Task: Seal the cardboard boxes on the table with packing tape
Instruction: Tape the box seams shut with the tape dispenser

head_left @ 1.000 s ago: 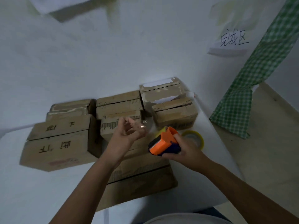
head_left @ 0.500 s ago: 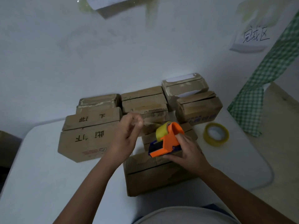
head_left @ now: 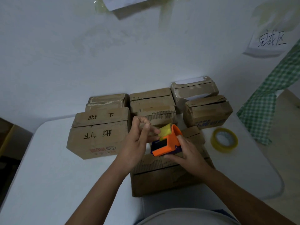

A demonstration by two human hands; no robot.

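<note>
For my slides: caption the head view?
Right hand holds orange tape dispenser over cardboard box; left hand pinches at its tape roll.

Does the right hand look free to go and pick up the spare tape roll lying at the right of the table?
Probably not yet. The right hand grips the orange tape dispenser, so it is occupied. The spare tape roll lies flat on bare table with nothing between it and that hand.

Handwritten paper sign [head_left: 269, 42] taped on white wall [head_left: 65, 54]; green checked cloth [head_left: 266, 103] hanging at right.
</note>
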